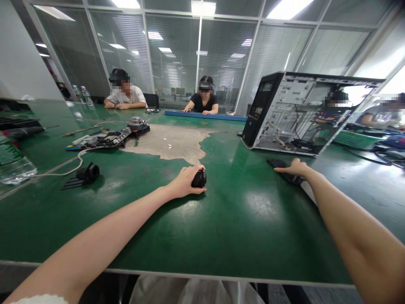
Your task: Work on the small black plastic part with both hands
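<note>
My left hand (186, 181) is closed round a short black cylinder (199, 179) with a ringed end, just above or on the green table; its exact kind does not show. On the right, my right hand (295, 168) grips a long, flat black piece (278, 164) lying at a slant in front of the computer case (265, 114). The thumb stretches over it, and the other fingers are partly hidden. The case stands upright with its side open, showing bare metal and loose cables. Further left lies another black ringed piece (88, 172) on a slotted flat part.
A circuit board (107, 138) with a cooler fan (138, 123) lies at the back left. A water bottle (15, 162) and a white cable (79, 162) are on the left. A green basket (357, 139) and dark cables are at right. Several people sit around the table (221, 236).
</note>
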Tool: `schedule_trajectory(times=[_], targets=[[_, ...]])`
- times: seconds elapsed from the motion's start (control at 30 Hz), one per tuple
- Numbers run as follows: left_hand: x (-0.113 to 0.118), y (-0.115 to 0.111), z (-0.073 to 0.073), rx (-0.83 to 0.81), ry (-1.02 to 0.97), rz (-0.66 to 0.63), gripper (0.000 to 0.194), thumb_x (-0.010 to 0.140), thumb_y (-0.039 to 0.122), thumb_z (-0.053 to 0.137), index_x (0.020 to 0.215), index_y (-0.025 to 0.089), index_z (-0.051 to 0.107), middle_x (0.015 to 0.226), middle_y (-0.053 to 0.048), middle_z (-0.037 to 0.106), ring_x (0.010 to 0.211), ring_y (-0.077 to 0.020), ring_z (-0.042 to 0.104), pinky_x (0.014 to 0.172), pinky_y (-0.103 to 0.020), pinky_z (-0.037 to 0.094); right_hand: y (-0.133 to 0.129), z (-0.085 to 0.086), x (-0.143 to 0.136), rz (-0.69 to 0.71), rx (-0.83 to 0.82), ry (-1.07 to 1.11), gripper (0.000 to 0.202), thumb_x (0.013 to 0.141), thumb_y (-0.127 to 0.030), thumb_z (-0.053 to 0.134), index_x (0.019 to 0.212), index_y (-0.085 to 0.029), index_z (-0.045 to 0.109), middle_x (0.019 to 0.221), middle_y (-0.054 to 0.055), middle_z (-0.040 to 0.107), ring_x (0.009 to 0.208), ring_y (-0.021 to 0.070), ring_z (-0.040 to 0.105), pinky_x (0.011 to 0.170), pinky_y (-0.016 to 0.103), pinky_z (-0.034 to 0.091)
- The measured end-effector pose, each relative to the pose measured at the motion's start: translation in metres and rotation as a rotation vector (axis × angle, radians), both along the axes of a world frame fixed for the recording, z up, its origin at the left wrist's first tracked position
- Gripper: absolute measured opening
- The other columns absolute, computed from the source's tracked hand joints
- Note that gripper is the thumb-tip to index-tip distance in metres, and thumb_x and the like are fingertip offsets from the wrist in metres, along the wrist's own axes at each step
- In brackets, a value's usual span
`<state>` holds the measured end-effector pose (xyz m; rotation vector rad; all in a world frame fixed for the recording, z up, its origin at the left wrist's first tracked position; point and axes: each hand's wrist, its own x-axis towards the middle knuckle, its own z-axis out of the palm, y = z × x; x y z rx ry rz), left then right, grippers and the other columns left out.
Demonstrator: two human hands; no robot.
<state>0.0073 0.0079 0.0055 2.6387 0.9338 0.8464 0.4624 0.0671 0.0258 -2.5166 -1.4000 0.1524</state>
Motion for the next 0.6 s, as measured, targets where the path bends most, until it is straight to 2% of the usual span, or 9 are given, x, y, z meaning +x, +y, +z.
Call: schedule_trajectory(times=[0.07,0.17,0.37,0.6], targets=[[0.000,0.000,0.001,-0.008,0.004,0.005,0.054,0.066,0.037,0.065,0.110,0.023,0.037,0.106,-0.004,0.054,0.099,-0.0218,0.051,0.087,-0.036,0.032,-0.003,-0.004,0.016,0.034,-0.020,0.049,0.095,0.060,-0.054,0.064,0.124,0.007,0.029,0.112,0.035,0.046,0.101,0.0379,0.050,0.071,0.038,0.042],[0.001,-0.001,0.002,-0.010,0.001,0.011,0.053,0.067,0.036,0.065,0.110,0.023,0.038,0.107,-0.004,0.053,0.100,-0.0217,0.050,0.088,-0.036,0.032,-0.002,-0.010,0.021,0.081,0.003,0.070,0.092,0.061,-0.049,0.065,0.128,-0.001,0.025,0.118,0.028,0.045,0.105,0.0319,0.048,0.073,0.034,0.040],[0.002,-0.001,0.003,-0.020,0.014,0.038,0.052,0.067,0.037,0.065,0.109,0.022,0.039,0.107,-0.005,0.053,0.099,-0.0227,0.050,0.087,-0.036,0.034,0.005,-0.016,0.019,0.050,0.049,0.096,0.093,0.055,-0.048,0.070,0.124,0.001,0.030,0.117,0.027,0.045,0.103,0.0309,0.047,0.076,0.033,0.038],[0.002,0.000,0.001,-0.016,0.003,0.040,0.054,0.066,0.036,0.065,0.111,0.023,0.039,0.107,-0.005,0.054,0.098,-0.0228,0.051,0.087,-0.036,0.034,0.001,-0.017,0.017,0.031,0.119,0.116,0.094,0.050,-0.047,0.074,0.121,-0.002,0.033,0.114,0.025,0.049,0.099,0.0306,0.049,0.078,0.033,0.040]])
